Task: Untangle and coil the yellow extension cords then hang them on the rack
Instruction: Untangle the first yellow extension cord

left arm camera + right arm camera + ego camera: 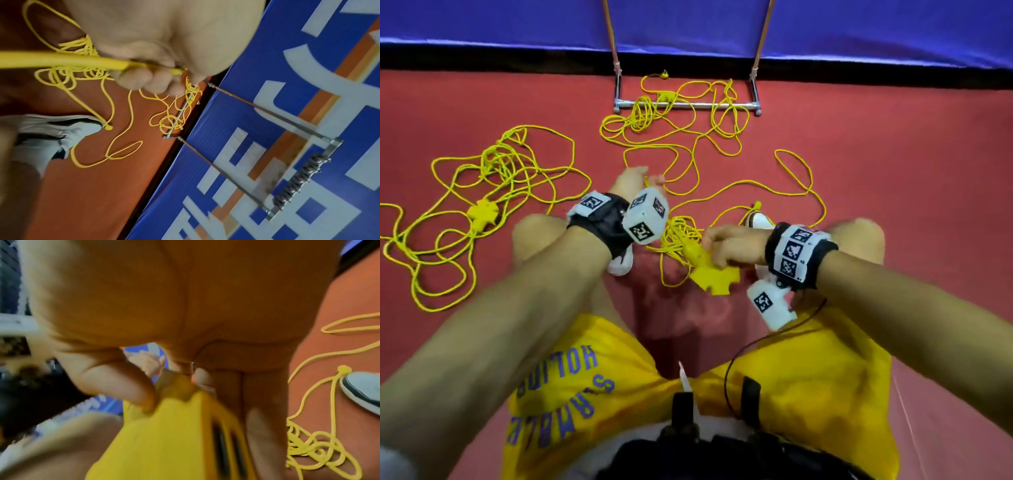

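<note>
Tangled yellow extension cords (681, 144) sprawl over the red floor. My right hand (726, 245) grips the yellow socket block (717, 274) of one cord, thumb and fingers (265, 439) around it (168, 434). My left hand (635, 181) is raised ahead of my knees and pinches a yellow cord (61, 60) between curled fingers (144, 79). A bundle of cord loops (681, 236) lies between my hands. A second socket block (482, 214) lies in the left tangle (493, 171). The metal rack (688, 104) stands against the blue wall, its hook bar (298, 180) higher up.
My white shoes (758, 219) and bare knees (534, 233) are among the cords. A cord plug (108, 127) lies by a shoe (61, 129). More cord drapes over the rack's floor bar (179, 113). The blue banner wall (859, 24) closes off the far side.
</note>
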A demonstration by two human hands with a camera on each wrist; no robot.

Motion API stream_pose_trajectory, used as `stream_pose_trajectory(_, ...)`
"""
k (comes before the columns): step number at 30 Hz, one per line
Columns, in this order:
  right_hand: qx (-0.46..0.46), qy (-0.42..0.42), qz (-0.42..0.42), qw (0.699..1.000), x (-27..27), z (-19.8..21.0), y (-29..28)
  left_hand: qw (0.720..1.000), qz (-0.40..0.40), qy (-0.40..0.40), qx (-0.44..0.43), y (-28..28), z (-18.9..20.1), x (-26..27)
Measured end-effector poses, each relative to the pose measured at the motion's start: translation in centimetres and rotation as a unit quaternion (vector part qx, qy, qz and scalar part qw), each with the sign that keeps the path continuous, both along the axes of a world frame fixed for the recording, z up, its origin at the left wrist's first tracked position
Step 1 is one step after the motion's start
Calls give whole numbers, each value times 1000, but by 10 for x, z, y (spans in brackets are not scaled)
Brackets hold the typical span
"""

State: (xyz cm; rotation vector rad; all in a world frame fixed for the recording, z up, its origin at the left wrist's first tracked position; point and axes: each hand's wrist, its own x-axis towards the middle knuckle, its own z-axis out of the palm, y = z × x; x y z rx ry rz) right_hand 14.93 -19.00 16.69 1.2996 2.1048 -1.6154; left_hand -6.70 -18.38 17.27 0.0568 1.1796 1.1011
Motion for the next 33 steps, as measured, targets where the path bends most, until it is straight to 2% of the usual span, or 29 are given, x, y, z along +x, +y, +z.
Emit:
stream_pose_trajectory(2,17,-51,71,996,-4,-19,0,995,-18,97,0,-7,-15,12)
stream_pose_trajectory(3,28,-82,105,991,-6,-28,3,994,-25,102,6,-11,-23,21)
stream_pose_trajectory(4,36,-107,120,986,-9,-37,8,998,-24,62,12,-17,-30,32)
stream_pose_trajectory(5,44,-105,91,989,-11,-44,14,999,-32,26,16,-25,-37,44)
stream_pose_trajectory(7,4,-25,-82,996,-13,-51,25,996,-82,39,14,-37,-55,62)
stream_pose_trajectory(8,-35,28,-183,982,-12,-57,29,991,-111,68,13,-42,-65,68)
stream_pose_trajectory(9,-102,73,-276,953,-10,-59,32,986,-131,101,18,-47,-71,73)
stream_pose_trajectory(10,-172,103,-333,921,-8,-65,33,982,-139,127,26,-50,-77,76)
stream_pose_trajectory(11,-228,124,-353,899,-7,-71,35,979,-142,143,37,-51,-80,78)
stream_pose_trajectory(14,-307,152,-331,879,-14,-80,36,974,-171,136,53,-55,-81,83)
stream_pose_trajectory(16,-325,169,-343,865,-21,-82,40,960,-213,174,51,-62,-84,89)
stream_pose_trajectory(19,-314,166,-400,845,-27,-88,46,924,-280,253,60,-70,-97,93)
stream_pose_trajectory(22,-334,170,-437,818,-27,-91,56,925,-303,225,46,-70,-105,95)
stream_pose_trajectory(25,-341,227,-441,799,-23,-82,74,936,-290,197,12,-65,-102,98)
stream_pose_trajectory(27,-334,311,-487,744,-21,-73,86,945,-268,186,-30,-56,-99,96)
stream_pose_trajectory(29,-326,389,-514,692,-19,-62,91,959,-236,137,-73,-45,-94,88)
stream_pose_trajectory(31,-325,426,-500,681,-16,-53,89,977,-182,61,-91,-34,-87,79)
stream_pose_trajectory(33,-332,449,-456,693,-11,-43,84,990,-108,10,-90,-13,-75,66)
